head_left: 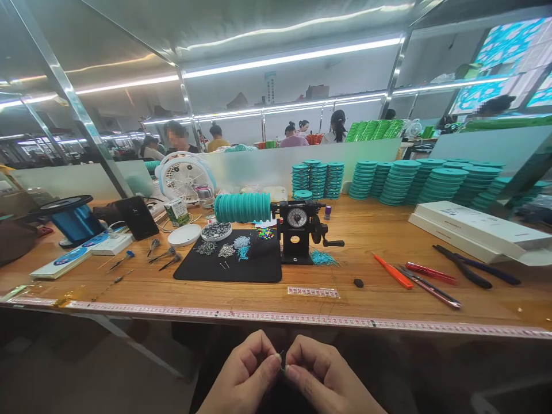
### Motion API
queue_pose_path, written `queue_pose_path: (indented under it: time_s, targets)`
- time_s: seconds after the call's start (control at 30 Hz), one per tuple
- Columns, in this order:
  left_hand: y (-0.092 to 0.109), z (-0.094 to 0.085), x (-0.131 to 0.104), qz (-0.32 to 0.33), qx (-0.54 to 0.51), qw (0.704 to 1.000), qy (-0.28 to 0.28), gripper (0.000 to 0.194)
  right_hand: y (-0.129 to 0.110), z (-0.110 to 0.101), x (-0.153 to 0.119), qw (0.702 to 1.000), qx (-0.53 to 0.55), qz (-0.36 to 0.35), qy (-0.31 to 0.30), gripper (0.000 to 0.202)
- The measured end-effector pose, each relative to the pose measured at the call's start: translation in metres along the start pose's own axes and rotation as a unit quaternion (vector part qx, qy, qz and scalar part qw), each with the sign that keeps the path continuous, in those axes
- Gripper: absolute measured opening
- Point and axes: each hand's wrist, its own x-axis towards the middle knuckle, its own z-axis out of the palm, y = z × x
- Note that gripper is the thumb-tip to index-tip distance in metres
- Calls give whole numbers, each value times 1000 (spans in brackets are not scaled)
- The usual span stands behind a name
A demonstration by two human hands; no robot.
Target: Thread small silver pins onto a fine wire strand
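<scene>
Below the table's front edge, my left hand [254, 371] and my right hand [317, 371] meet with thumbs and forefingers pinched. Between the fingertips shows a short bit of thin dark strand [282, 359], too fine to make out fully. Beyond them on the table stands a black hand-crank winder [296, 238] with a dial, a row of teal spools [244, 207] mounted on its left side. A black mat [228, 271] lies left of the winder, bearing small piles of metal parts [226, 250], clear bits, teal line pieces [244, 253] and coloured beads [265, 233].
Stacked teal spools [401, 181] line the back right. An orange tool [392, 271], a box cutter [431, 287] and pliers [463, 267] lie at right, near a white box [478, 230]. A measuring tape [259, 316] runs along the front edge. A blue line spool [71, 221] stands left; people sit beyond.
</scene>
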Motion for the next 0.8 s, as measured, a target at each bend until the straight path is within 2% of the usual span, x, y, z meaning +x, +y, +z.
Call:
queue_pose_path:
  time_s: [0.23,0.47,0.6,0.7,0.8]
  targets:
    - [-3,-1,-1,31,17,999,4,36,-7,-5,0,996,73,37,-34,44]
    - [-11,2,2,-5,-36,999,30,37,12,-6,-3,992,112,50,-16,45]
    - [-15,2,10,-10,-65,998,4,39,16,-9,-4,994,100,54,-10,48]
    - [-14,0,14,-4,-42,999,-26,38,14,-11,-4,994,89,56,-23,49]
    - [-9,-2,16,20,41,998,-31,36,15,-12,-5,994,90,58,-26,51]
